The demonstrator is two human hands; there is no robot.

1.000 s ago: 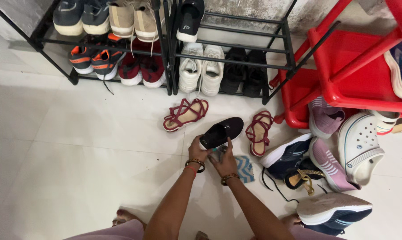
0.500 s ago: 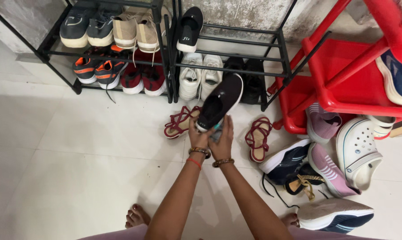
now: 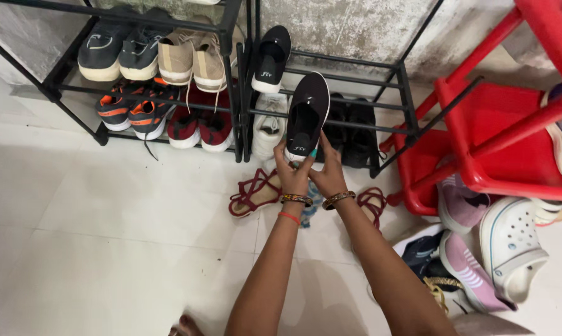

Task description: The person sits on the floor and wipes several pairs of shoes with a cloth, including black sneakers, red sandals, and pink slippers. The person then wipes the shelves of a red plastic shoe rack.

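Hands holding a black slip-on shoe (image 3: 307,112) up at a black metal rack (image 3: 390,99).
Left hand (image 3: 291,173) and right hand (image 3: 328,174) sit close together, both clamped on the shoe's heel; its toe points over the rack's middle rails, just beside a matching black shoe (image 3: 271,51) there.

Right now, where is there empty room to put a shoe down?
The upper bars of the black rack, right of the lone black slip-on, are bare. So is the white floor left of the red sandal. It is crowded by the red rack, where the white clog and pink shoes pile up.
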